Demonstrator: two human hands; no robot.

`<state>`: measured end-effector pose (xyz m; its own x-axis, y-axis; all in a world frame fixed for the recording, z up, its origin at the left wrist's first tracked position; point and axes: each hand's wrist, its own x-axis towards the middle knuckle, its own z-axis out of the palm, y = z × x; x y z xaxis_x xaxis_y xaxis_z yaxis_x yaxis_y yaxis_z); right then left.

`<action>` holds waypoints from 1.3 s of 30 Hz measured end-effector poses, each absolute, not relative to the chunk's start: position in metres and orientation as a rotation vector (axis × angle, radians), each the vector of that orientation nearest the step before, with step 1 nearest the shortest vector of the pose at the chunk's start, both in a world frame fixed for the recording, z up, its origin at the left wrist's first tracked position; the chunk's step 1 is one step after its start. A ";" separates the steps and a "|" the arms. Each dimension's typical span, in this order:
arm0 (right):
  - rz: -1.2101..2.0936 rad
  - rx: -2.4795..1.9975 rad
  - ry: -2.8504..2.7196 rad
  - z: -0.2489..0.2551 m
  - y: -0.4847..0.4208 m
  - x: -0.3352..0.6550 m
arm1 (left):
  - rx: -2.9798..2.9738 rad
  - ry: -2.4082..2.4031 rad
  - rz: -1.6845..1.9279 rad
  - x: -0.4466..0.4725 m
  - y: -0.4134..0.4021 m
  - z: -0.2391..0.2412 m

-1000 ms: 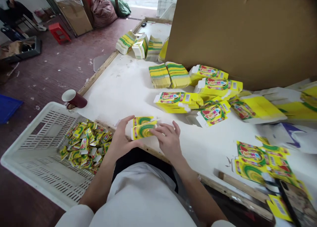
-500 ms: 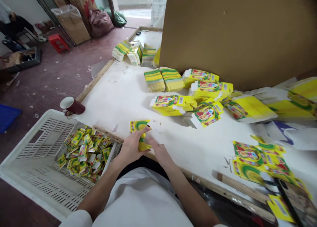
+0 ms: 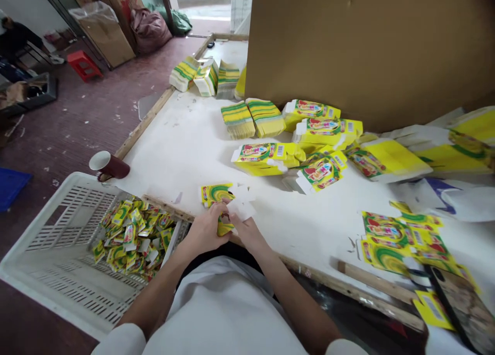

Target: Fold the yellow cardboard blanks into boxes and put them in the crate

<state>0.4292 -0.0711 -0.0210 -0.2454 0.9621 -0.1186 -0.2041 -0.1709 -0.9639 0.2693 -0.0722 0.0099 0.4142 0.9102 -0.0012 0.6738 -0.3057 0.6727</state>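
Observation:
At the near edge of the table, a small yellow and green printed carton (image 3: 216, 192) lies partly under my hands, with its white inner side and flaps showing at the right. My left hand (image 3: 209, 227) is closed on the carton's near part, fingers bent over it. My right hand (image 3: 249, 234) pinches the white part with thumb and fingers. Both hands hide much of the carton, so I cannot tell exactly how it is folded. Left of my arms stands a white plastic crate (image 3: 50, 277) with many small yellow cartons (image 3: 129, 234) in it.
Stacks of flat cartons (image 3: 266, 117) and bundled cartons (image 3: 266, 156) lie across the white table (image 3: 181, 154). A maroon mug (image 3: 116, 166) stands at its left edge. At right are loose cartons (image 3: 386, 236), a wooden strip (image 3: 375, 281) and a phone (image 3: 464, 303). A large cardboard sheet (image 3: 367, 50) rises behind.
My right fingers have shifted slightly on the carton, and more of its white flap shows between my hands. The whole view has tilted a little; the other things stay put.

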 end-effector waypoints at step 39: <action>1.402 -0.980 -1.275 -0.018 -0.059 0.391 | 0.244 1.041 1.772 0.282 -0.050 0.032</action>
<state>0.3914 -0.0591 -0.0180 -0.2096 0.9769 0.0427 -0.1352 0.0143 -0.9907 0.2820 -0.0496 0.0315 -0.4574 0.8397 -0.2927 -0.6646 -0.1041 0.7399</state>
